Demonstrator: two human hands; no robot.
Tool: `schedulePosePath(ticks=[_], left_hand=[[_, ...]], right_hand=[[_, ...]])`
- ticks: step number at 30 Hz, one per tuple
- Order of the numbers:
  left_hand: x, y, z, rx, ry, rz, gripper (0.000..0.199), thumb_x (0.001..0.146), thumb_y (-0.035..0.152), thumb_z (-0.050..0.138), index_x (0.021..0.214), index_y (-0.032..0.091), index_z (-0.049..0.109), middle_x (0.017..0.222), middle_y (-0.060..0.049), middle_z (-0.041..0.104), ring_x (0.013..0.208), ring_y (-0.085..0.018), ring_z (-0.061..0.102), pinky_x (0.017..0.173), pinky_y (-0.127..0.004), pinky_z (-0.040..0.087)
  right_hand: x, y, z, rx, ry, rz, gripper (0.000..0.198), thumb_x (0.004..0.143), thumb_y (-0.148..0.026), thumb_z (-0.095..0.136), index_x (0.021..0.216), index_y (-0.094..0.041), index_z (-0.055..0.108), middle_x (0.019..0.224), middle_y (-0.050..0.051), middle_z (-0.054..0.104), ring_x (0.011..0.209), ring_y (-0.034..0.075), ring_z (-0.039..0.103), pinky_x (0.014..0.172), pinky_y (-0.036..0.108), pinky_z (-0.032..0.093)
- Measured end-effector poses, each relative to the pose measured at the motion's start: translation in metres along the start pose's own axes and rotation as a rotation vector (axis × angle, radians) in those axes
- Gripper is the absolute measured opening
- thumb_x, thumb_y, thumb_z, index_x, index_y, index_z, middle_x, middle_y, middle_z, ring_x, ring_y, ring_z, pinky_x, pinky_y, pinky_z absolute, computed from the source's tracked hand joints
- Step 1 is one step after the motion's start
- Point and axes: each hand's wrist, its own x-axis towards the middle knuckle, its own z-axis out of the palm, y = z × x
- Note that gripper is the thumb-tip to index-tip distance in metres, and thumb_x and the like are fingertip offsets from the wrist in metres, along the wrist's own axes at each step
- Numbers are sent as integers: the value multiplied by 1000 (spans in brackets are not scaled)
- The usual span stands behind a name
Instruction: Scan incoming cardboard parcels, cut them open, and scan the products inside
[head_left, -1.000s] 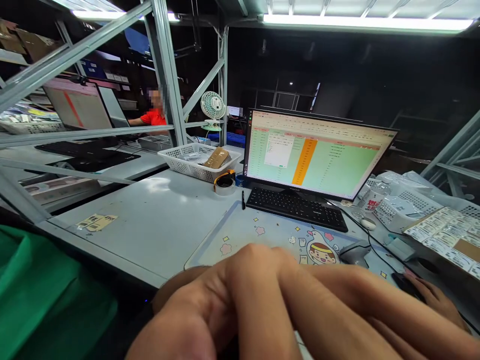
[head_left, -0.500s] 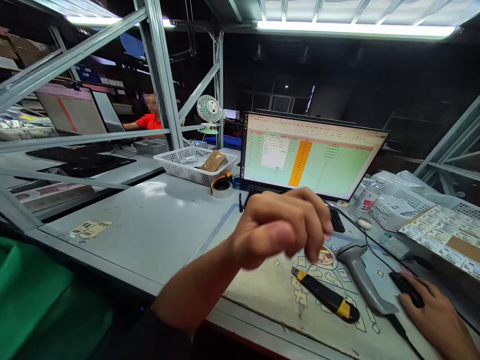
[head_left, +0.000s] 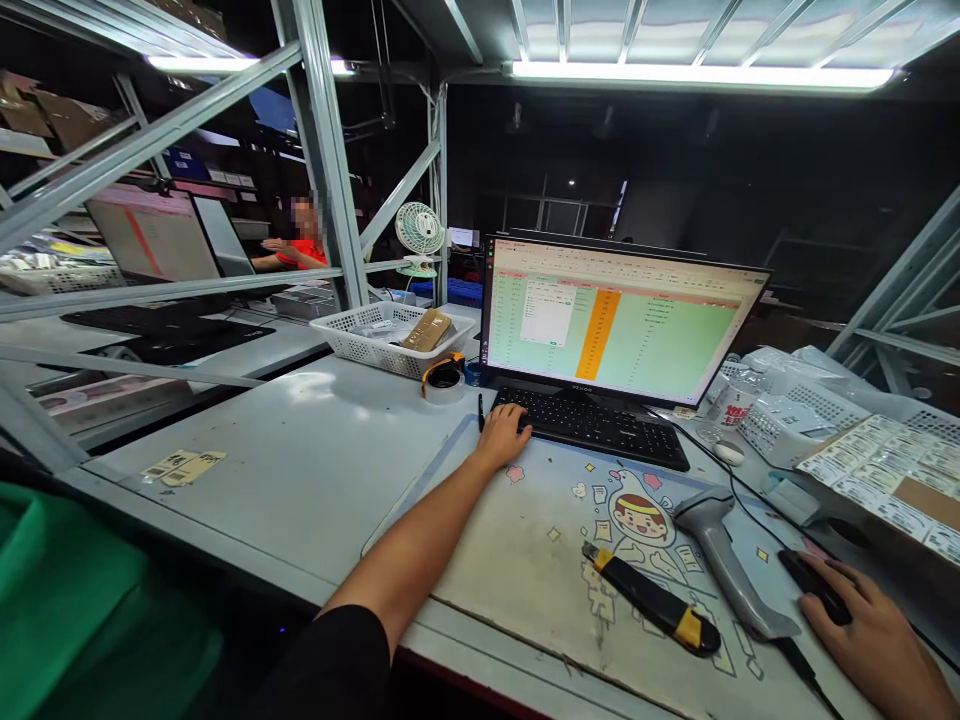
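Observation:
My left hand rests at the left end of a black keyboard, fingers stretched onto its keys and holding nothing. Over a black computer mouse at the right, my right hand is closed. Just left of that hand lies a grey barcode scanner with its cable running toward the front. A black and yellow utility knife lies on the cartoon-printed desk mat. Behind the keyboard stands a monitor showing a spreadsheet with a small dialog box.
A white basket holding a brown package stands at the back left, with tape rolls beside it. A sheet of labels and a plastic bottle are on the right. Metal frame posts rise at the left; a person in red sits beyond.
My left hand has come down and away from me, from raised over the mat onto the keyboard's left end. My right hand stays on the mouse.

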Motion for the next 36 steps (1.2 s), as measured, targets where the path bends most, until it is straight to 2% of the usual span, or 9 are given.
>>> schedulePosePath(ticks=[3,6,10,13,17,22,36], left_hand=[[-3,-11,9,87,-48,-19,52,107,35,61,154,14,58,168,-16,49,158,-36,39,135,-54,29],[-2,-12,15,153,-113,-32,63,109,43,60,164,16,50,177,-14,36,165,-38,29,138,-56,21],[-2,-12,19,208,-178,-46,68,110,49,55,170,18,44,180,-13,29,168,-39,21,139,-57,16],[-3,-13,19,232,-192,-51,69,110,51,53,170,19,43,181,-12,27,169,-38,18,140,-56,14],[-3,-14,19,249,-198,-48,69,110,52,51,170,19,43,181,-12,26,170,-38,18,140,-55,14],[-2,-15,20,257,-198,-44,69,110,52,51,170,20,43,182,-12,25,170,-38,18,140,-55,14],[0,-19,24,238,-183,-27,68,109,52,51,169,20,44,181,-14,27,169,-39,19,139,-58,14]], right_hand=[[-2,-5,-1,-9,28,-18,64,93,-66,51,133,-24,78,135,17,71,112,43,74,99,63,61],[-5,-19,-7,-4,77,-24,65,97,-63,45,134,-20,78,136,19,70,114,44,72,102,65,60],[-4,-21,-12,9,-5,5,65,94,-66,52,136,-24,78,137,18,72,110,44,75,85,60,66],[-2,-13,-10,1,3,2,62,92,-64,56,134,-26,80,136,17,73,108,43,76,81,57,66],[-1,-6,-4,-7,26,-10,60,93,-63,53,132,-25,81,135,17,73,107,42,75,85,58,65],[0,0,-2,-5,-14,8,63,93,-64,54,136,-25,79,139,16,71,110,42,75,90,57,65],[1,-5,-9,6,-22,48,61,91,-62,56,133,-25,80,137,16,72,114,44,74,96,62,64]])
